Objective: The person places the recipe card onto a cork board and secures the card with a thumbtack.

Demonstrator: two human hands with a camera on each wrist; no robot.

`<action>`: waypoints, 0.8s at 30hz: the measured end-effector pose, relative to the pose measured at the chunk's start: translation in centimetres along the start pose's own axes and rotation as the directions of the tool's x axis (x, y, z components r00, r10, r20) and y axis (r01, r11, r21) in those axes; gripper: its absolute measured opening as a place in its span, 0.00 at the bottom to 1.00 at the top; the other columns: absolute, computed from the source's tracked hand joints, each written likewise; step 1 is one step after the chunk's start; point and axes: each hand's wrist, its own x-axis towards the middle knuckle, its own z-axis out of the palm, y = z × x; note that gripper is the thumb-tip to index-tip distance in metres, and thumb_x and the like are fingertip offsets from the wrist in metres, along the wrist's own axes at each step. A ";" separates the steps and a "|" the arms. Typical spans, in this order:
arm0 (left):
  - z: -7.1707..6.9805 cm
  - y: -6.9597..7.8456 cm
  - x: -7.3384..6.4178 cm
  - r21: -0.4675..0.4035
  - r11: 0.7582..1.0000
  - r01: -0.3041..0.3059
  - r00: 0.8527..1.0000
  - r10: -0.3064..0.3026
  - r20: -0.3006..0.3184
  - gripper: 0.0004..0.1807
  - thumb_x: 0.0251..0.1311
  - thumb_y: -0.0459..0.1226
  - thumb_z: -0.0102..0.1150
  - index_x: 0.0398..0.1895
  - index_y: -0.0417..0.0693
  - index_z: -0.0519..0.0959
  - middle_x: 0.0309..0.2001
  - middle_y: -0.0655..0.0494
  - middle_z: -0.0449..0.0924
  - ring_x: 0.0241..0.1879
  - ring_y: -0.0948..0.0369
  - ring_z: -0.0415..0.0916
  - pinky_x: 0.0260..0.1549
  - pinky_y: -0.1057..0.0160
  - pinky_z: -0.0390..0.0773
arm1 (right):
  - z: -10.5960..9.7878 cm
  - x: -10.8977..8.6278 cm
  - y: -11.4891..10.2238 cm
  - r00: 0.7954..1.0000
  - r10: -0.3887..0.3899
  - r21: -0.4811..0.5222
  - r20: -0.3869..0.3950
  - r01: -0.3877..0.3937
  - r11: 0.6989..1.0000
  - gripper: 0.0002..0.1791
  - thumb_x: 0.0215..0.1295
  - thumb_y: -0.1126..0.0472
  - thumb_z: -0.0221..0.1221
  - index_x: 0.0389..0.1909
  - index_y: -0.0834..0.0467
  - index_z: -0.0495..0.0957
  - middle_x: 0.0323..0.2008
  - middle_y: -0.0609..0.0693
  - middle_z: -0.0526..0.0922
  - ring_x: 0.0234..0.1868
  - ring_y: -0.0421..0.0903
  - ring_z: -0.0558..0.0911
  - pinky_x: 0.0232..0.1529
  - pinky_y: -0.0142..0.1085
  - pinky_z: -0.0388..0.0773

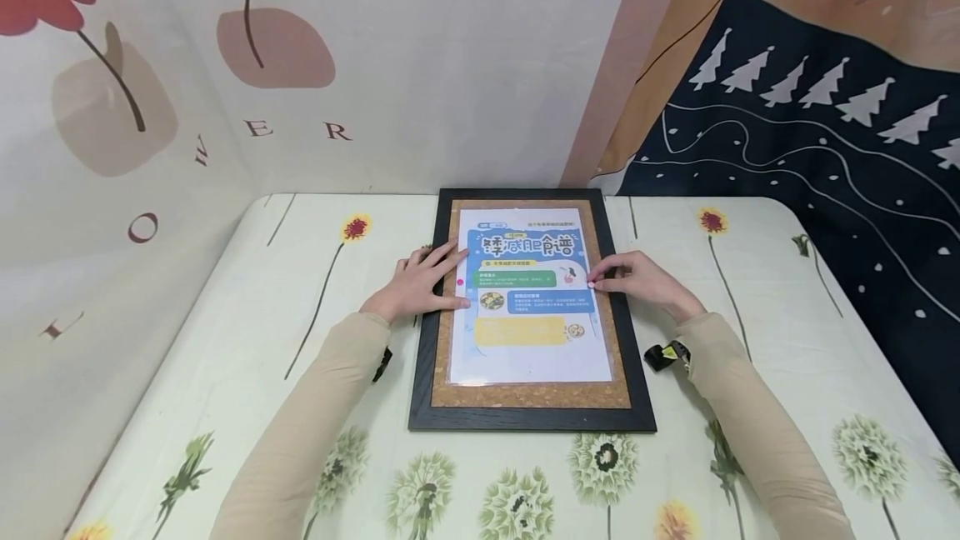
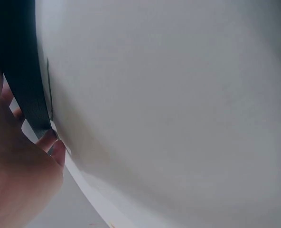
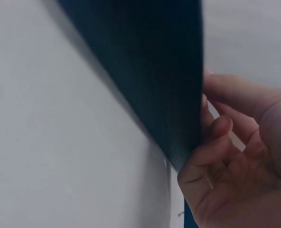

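In the head view a printed sheet with blue, green and yellow panels lies on a cork board in a black frame. My left hand rests across the frame's left side, fingers spread, fingertips on the sheet's left edge. Between its thumb and index finger a pink push pin sits at that edge. At the sheet's right edge my right hand pinches a small pale push pin between thumb and index finger. Both wrist views show the frame's dark side, with the left hand and right hand beside it.
The board lies on a table with a flower-print cloth, near its back edge. Behind it hangs a pale curtain, with a dark tree-patterned cloth at the right. Black wrist devices show under the sleeves.
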 end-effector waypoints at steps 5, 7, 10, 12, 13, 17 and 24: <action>0.0 0.0 0.0 -0.003 1.000 0.003 1.000 -0.003 0.004 0.51 0.56 0.63 0.59 0.78 0.58 0.49 0.77 0.54 0.37 0.69 0.37 0.44 0.57 0.38 0.52 | 0.1 0.0 0.1 1.000 -0.012 0.006 -0.026 0.012 1.000 0.07 0.63 0.67 0.62 0.39 0.64 0.84 0.39 0.56 0.82 0.32 0.51 0.70 0.34 0.38 0.63; -0.1 0.0 -0.1 -0.005 1.000 0.004 1.000 -0.004 0.003 0.51 0.56 0.63 0.59 0.78 0.57 0.49 0.77 0.54 0.37 0.69 0.37 0.43 0.57 0.39 0.52 | 0.2 0.1 0.2 0.999 -0.010 -0.004 -0.032 0.010 1.000 0.06 0.62 0.67 0.62 0.38 0.63 0.84 0.39 0.55 0.82 0.32 0.51 0.70 0.34 0.38 0.62; -0.1 0.0 -0.1 -0.005 1.000 0.003 1.000 -0.003 -0.002 0.51 0.56 0.62 0.60 0.78 0.57 0.49 0.77 0.54 0.37 0.69 0.36 0.44 0.56 0.39 0.53 | 0.3 0.3 0.2 0.999 0.000 -0.011 -0.032 0.000 1.000 0.05 0.62 0.67 0.62 0.38 0.63 0.84 0.38 0.55 0.82 0.33 0.51 0.70 0.35 0.39 0.62; -0.1 0.0 -0.1 -0.005 1.000 0.001 1.000 -0.001 -0.003 0.51 0.56 0.62 0.59 0.78 0.57 0.49 0.77 0.54 0.37 0.69 0.37 0.44 0.56 0.39 0.53 | 0.3 0.3 0.2 0.999 0.014 0.004 -0.030 -0.014 1.000 0.06 0.62 0.68 0.62 0.38 0.63 0.84 0.38 0.55 0.82 0.35 0.52 0.71 0.37 0.40 0.63; -0.1 0.0 -0.1 -0.004 1.000 0.001 1.000 -0.001 -0.003 0.51 0.56 0.63 0.59 0.78 0.57 0.49 0.77 0.54 0.37 0.69 0.37 0.44 0.56 0.39 0.53 | 0.3 0.3 0.2 0.999 0.020 0.015 -0.027 -0.020 1.000 0.06 0.62 0.68 0.62 0.38 0.64 0.84 0.38 0.55 0.82 0.36 0.52 0.72 0.38 0.40 0.63; 0.0 0.0 -0.1 -0.007 1.000 0.001 1.000 -0.001 0.001 0.51 0.56 0.63 0.59 0.78 0.58 0.49 0.77 0.55 0.37 0.69 0.37 0.44 0.57 0.38 0.52 | 0.2 0.2 0.3 0.999 0.040 0.056 -0.016 -0.039 0.998 0.07 0.63 0.67 0.62 0.40 0.66 0.84 0.41 0.58 0.83 0.41 0.53 0.74 0.44 0.42 0.64; 0.0 0.0 0.0 -0.011 1.000 0.003 1.000 -0.003 0.001 0.51 0.56 0.63 0.59 0.78 0.58 0.49 0.77 0.55 0.37 0.69 0.37 0.43 0.57 0.39 0.52 | 0.1 0.2 0.2 0.998 0.061 0.086 -0.016 -0.060 0.994 0.09 0.62 0.65 0.64 0.41 0.66 0.84 0.42 0.59 0.83 0.43 0.54 0.74 0.47 0.43 0.62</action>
